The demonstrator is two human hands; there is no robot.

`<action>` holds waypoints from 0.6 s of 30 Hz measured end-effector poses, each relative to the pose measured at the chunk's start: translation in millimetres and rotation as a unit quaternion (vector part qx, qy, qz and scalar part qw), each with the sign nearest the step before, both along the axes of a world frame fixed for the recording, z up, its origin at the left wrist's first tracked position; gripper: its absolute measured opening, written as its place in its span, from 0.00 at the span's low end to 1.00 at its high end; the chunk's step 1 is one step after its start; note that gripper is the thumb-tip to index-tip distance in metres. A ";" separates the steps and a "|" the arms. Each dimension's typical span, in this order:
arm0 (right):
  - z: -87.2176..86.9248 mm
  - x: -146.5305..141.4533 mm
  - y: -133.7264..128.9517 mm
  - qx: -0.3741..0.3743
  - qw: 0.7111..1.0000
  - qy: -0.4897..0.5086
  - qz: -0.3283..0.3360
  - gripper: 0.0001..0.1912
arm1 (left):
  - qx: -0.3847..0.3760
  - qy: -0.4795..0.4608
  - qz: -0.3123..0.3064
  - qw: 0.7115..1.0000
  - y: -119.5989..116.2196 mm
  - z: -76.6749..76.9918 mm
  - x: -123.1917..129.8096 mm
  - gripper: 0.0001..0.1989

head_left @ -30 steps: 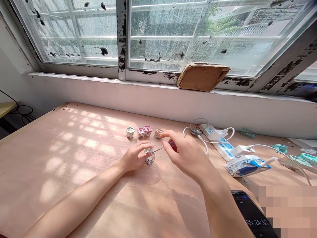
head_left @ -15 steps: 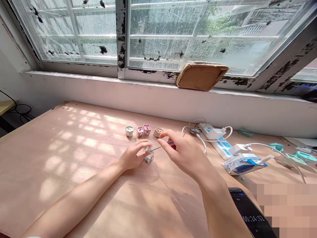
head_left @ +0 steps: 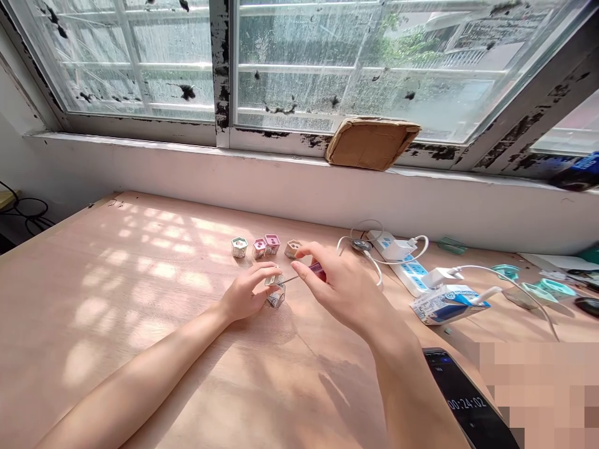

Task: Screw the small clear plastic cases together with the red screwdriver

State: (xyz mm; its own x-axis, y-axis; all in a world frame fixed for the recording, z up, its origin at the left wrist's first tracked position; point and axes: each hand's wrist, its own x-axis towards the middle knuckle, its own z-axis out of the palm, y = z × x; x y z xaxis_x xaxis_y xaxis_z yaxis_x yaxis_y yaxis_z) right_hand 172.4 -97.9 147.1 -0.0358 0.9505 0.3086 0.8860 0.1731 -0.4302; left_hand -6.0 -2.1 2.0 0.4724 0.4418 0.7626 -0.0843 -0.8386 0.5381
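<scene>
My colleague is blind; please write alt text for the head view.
A person's left hand holds a small pale piece at a clear container while the right hand points a thin tool there. Behind them stand four small containers; a power strip and phone lie rightward.

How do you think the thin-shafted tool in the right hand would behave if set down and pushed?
The tool probably feels stiff, as its thin shaft runs straight. It is likely light, judging by how slim it looks in the right hand. It might roll when nudged, though the hand hides too much of the handle to be sure.
</scene>
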 end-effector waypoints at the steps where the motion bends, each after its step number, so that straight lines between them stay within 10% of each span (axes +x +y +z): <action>1: -0.8 -0.2 0.5 0.005 1.000 -0.006 -0.008 0.12 | 0.001 0.001 0.003 1.000 -0.1 0.0 -0.2 0.17; 11: 3.3 1.6 -4.2 -0.011 0.998 0.016 0.056 0.14 | 0.006 0.009 0.022 1.000 -0.5 0.9 1.0 0.15; 18: -0.6 2.0 3.0 0.008 0.999 -0.033 -0.037 0.10 | 0.015 0.012 0.020 1.000 -0.4 2.3 0.6 0.15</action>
State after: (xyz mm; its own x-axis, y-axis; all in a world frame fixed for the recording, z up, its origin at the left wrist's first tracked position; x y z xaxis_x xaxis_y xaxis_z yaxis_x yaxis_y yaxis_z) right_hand 174.3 -94.9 146.5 0.0132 0.9463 0.3231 0.9226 0.1131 -0.3689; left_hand -5.4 -2.5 4.3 0.4729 0.4382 0.7644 -0.0373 -0.8568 0.5143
